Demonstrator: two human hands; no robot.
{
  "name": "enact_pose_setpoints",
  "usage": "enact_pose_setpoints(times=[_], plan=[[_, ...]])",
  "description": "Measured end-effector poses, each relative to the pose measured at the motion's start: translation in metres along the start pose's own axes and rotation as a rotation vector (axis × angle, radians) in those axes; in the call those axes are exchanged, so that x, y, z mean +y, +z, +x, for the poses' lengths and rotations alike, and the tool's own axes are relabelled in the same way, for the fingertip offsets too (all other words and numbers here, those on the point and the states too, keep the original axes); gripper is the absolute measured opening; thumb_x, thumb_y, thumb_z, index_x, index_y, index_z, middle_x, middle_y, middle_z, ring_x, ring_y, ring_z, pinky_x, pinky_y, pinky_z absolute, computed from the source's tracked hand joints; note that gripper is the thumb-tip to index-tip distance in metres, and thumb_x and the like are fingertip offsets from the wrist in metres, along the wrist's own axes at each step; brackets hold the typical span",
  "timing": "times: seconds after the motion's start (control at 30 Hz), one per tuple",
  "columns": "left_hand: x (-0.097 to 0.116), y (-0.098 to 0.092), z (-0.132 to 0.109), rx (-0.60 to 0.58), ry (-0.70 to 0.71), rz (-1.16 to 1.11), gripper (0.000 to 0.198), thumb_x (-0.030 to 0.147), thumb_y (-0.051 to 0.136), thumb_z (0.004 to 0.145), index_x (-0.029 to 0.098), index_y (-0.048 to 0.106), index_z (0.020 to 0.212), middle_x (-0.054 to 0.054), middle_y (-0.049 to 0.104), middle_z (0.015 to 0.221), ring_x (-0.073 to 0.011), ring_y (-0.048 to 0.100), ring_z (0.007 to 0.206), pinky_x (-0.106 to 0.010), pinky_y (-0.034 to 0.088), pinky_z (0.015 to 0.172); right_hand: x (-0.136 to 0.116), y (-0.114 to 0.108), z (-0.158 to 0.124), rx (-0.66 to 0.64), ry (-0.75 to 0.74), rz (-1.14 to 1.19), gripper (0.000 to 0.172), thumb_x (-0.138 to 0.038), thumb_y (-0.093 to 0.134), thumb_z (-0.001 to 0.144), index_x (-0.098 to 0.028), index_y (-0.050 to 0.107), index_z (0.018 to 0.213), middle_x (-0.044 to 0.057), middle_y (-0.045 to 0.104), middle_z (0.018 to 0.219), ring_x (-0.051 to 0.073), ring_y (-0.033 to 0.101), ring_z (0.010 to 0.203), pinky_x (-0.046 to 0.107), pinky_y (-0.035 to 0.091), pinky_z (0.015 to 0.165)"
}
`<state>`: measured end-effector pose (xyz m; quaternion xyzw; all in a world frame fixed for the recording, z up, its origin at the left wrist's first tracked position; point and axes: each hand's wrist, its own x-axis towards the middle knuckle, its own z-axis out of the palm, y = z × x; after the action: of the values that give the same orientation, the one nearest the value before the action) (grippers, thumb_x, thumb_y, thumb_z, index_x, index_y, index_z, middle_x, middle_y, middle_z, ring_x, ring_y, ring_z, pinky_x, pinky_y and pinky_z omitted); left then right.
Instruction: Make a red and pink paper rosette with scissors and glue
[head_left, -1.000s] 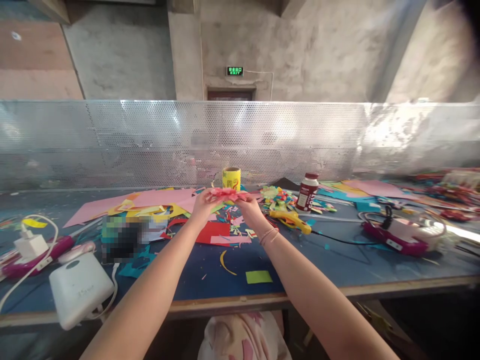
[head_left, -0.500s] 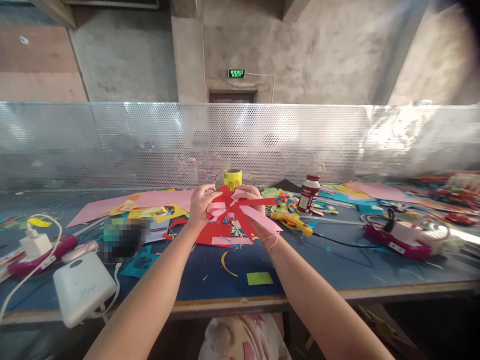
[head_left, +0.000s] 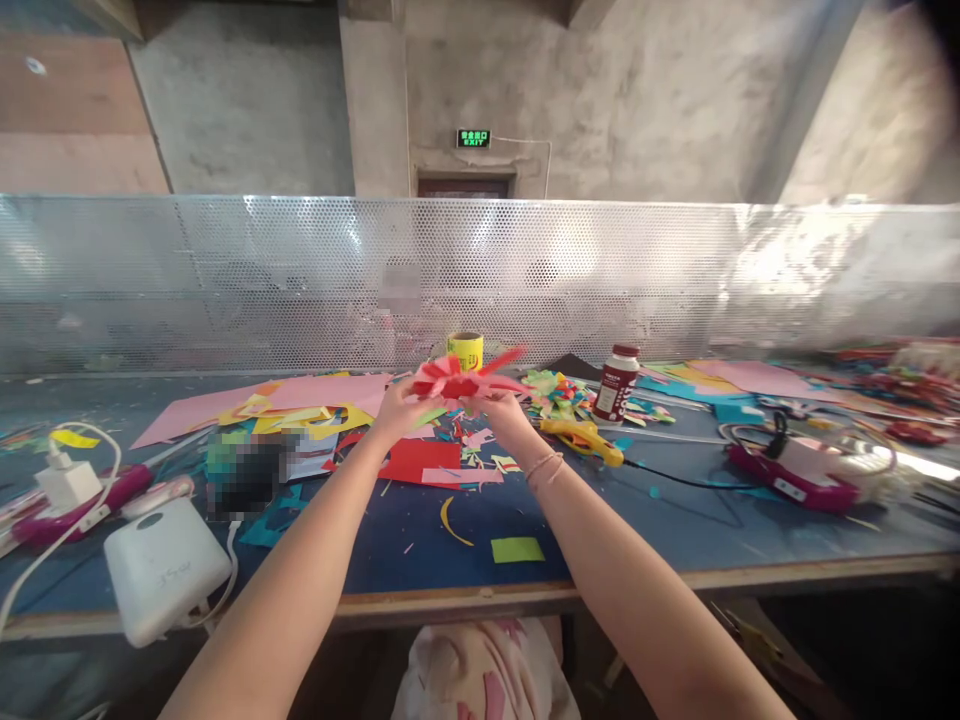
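Gripping a red paper-strip flower [head_left: 454,380], we hold it up over the tabletop [head_left: 712,530], the left hand [head_left: 397,410] pinching one side and the right hand [head_left: 504,415] the other; some fingertips are hidden beneath it. Just behind it stands a yellow labelled cylinder [head_left: 466,350]. Below our hands lie a red sheet [head_left: 420,461] and a pink strip [head_left: 461,476], with a green rectangle [head_left: 517,550] nearer us. To our right rest a yellow glue gun [head_left: 589,443] and, beyond it, an upright dark-red bottle [head_left: 616,385].
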<state>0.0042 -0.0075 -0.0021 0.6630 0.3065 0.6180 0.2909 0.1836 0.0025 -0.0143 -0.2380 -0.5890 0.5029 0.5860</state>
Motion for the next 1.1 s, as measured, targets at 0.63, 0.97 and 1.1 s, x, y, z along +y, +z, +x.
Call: enact_pose_setpoints(times=[0.63,0.97,1.1], plan=[[-0.014,0.022,-0.008,0.131,-0.405,-0.294,0.035,0.038,0.076,0.054,0.015,0.057,0.071,0.001,0.059,0.064,-0.0092,0.055,0.053,-0.023,0.050,0.052,0.010,0.000,0.004,0.107,0.130,0.090,0.038,-0.029,0.080,0.049,-0.019,0.044,0.051,-0.008,0.042,0.038,0.004,0.038,0.035,0.020,0.030,0.036],[-0.020,0.023,-0.005,0.203,-0.399,-0.263,0.036,0.025,0.073,0.054,0.017,0.057,0.085,0.000,0.063,0.074,-0.0116,0.059,0.062,-0.024,0.050,0.057,0.020,-0.010,0.007,0.080,0.187,0.028,0.035,-0.032,0.080,0.049,-0.013,0.058,0.068,-0.001,0.061,0.060,0.008,0.054,0.051,0.021,0.042,0.050],[-0.025,0.021,-0.003,0.203,-0.329,-0.201,0.036,0.025,0.071,0.057,0.016,0.058,0.090,-0.004,0.066,0.083,-0.0158,0.063,0.074,-0.026,0.050,0.066,0.023,-0.014,0.009,0.091,0.232,-0.037,0.034,-0.033,0.078,0.051,-0.015,0.057,0.071,0.000,0.061,0.064,0.009,0.056,0.055,0.022,0.044,0.055]])
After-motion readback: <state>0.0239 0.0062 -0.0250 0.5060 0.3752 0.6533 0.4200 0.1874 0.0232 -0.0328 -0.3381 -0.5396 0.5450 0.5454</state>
